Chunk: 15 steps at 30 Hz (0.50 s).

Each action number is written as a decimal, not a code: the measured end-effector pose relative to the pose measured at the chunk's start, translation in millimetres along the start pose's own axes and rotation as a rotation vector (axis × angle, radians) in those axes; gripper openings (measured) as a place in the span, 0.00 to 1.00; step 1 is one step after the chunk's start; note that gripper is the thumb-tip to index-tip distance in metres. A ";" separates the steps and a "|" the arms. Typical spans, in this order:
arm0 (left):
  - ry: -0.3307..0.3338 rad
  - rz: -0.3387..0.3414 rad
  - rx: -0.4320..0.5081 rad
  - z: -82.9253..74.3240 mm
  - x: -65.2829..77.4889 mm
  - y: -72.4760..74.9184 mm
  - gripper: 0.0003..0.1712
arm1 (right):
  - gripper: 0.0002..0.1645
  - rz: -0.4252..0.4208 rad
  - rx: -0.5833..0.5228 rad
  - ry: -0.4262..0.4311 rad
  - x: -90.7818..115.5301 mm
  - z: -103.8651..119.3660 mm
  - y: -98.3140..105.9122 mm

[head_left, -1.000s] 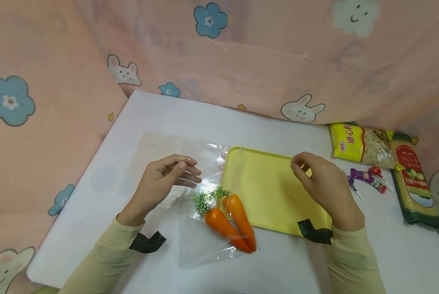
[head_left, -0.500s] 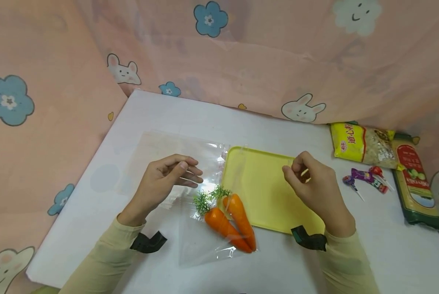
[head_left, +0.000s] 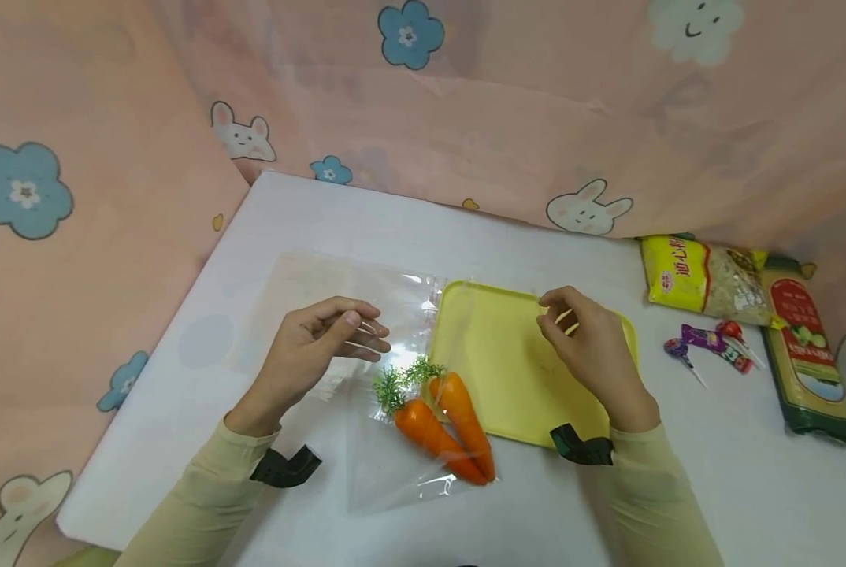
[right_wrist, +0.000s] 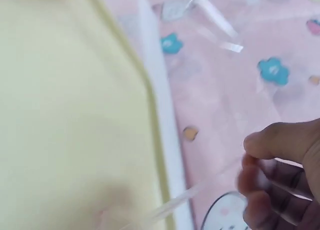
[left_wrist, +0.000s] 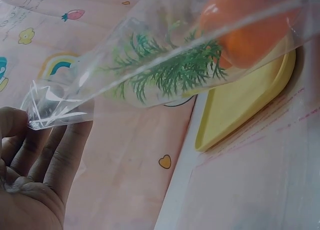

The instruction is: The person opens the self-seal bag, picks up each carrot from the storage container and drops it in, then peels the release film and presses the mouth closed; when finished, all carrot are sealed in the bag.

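Observation:
Two orange carrots (head_left: 435, 441) with feathery green tops (head_left: 391, 388) show through a clear plastic bag (head_left: 384, 472). At the bag's upper left, my left hand (head_left: 309, 354) pinches a corner between thumb and index finger, its other fingers loosely extended. In the left wrist view the bag's glossy corner (left_wrist: 50, 112) meets those fingertips. My right hand (head_left: 582, 346) is over the right part of a yellow tray (head_left: 515, 354), thumb and index finger pressed together. A thin clear plastic strip (right_wrist: 190, 192) runs up to these fingertips in the right wrist view.
More clear film (head_left: 288, 315) lies flat on the white table left of the tray. At the right are a yellow food packet (head_left: 678, 276), a green-and-red packet (head_left: 806, 339), and several lollipops and wrapped sweets (head_left: 703, 337). A patterned pink cloth (head_left: 465, 118) hangs behind.
My right hand has moved left over the tray, uncovering more of the lollipop at the right. My left hand, the bag and the carrots have hardly moved.

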<state>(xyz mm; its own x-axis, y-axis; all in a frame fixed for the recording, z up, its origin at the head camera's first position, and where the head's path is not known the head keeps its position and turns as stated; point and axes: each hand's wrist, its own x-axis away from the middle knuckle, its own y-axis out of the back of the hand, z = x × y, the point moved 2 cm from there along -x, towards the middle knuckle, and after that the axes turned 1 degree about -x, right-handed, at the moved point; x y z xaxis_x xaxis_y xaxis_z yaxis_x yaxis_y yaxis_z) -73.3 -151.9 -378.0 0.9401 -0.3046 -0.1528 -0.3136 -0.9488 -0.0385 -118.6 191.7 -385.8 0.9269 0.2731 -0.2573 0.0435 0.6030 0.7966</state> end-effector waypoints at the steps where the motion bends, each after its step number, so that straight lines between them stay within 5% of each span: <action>1: 0.002 0.000 -0.003 0.5 -0.4 0.3 0.12 | 0.07 0.009 0.025 -0.024 1.4 -5.5 -1.7; 7: 0.006 0.005 0.000 1.1 -2.3 -0.3 0.12 | 0.15 0.066 0.053 -0.074 11.9 -17.8 -4.6; 12: 0.004 0.001 -0.004 0.3 -3.2 -2.0 0.12 | 0.14 0.124 -0.216 -0.115 16.1 4.2 2.0; 15: 0.000 0.002 -0.006 -0.2 -3.2 -1.9 0.12 | 0.28 0.250 -0.383 -0.171 18.6 22.4 -0.4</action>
<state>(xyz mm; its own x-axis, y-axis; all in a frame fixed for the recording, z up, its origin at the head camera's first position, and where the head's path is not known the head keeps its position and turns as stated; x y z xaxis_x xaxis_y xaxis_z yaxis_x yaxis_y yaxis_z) -75.6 -149.1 -377.2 0.9394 -0.3069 -0.1528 -0.3150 -0.9485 -0.0318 -93.0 179.7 -378.7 0.9409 0.3369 0.0357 -0.2989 0.7761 0.5553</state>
